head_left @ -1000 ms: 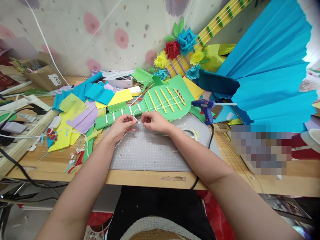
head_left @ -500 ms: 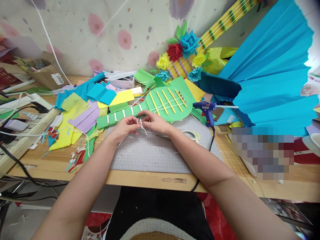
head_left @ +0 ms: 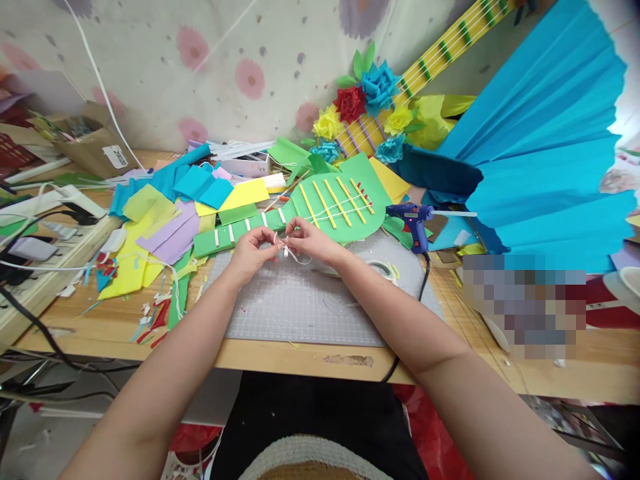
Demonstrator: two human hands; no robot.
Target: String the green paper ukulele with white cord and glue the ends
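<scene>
My left hand and my right hand meet over the far edge of a grey cutting mat. Both pinch a thin white string between their fingertips, and a small loop of it hangs between them. Just beyond the hands lies a green paper guitar with yellow strips across its body and white bars along its neck. White strings run over the green body toward my fingers.
A blue hot glue gun stands right of the guitar, its black cord running off the table edge. Coloured paper scraps cover the left side. A big blue pleated paper fan and paper flowers stand behind. A cardboard box sits far left.
My hands have drawn closer together and shifted slightly toward the guitar neck, and a loop of the white string has formed between the fingertips.
</scene>
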